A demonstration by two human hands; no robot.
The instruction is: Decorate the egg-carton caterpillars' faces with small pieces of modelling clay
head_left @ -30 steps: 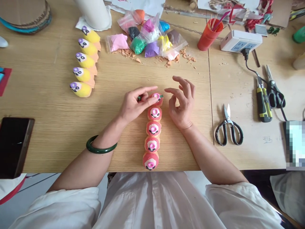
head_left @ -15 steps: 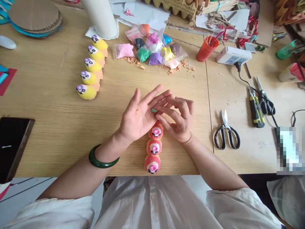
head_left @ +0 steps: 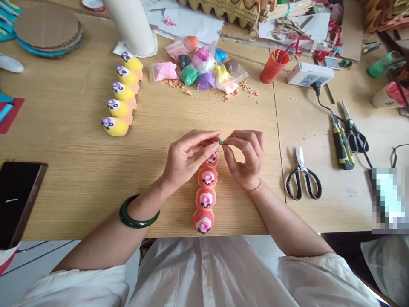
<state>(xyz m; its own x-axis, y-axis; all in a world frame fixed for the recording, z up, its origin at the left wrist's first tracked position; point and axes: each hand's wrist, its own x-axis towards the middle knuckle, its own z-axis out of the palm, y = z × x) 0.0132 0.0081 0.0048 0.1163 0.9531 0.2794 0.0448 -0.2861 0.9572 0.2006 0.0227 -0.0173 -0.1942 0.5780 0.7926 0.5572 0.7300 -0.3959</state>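
Note:
A small piece of green clay [head_left: 220,140] is pinched between the fingertips of both hands. My left hand [head_left: 188,155], with a dark green bangle [head_left: 139,222] on its forearm, holds it from the left. From the right, the thumb and forefinger of my right hand [head_left: 246,157] grip its other end. Beneath the hands a row of red clay-covered egg-cup shapes with faces [head_left: 207,177] runs toward the table's front edge; its far end is partly hidden by the left fingers. Off to the left stands a similar row in yellow [head_left: 123,90].
Bagged coloured clay [head_left: 204,66] lies at the back among orange shavings. To the right are black-handled scissors [head_left: 303,177], a cutter [head_left: 343,147], a power strip [head_left: 309,74] and a red cup of sticks [head_left: 274,66]. A phone [head_left: 21,200] lies at the left.
My left hand has turned from an open, upward palm to a pinch. The green clay has gone from the left fingers' surface to between both hands' fingertips.

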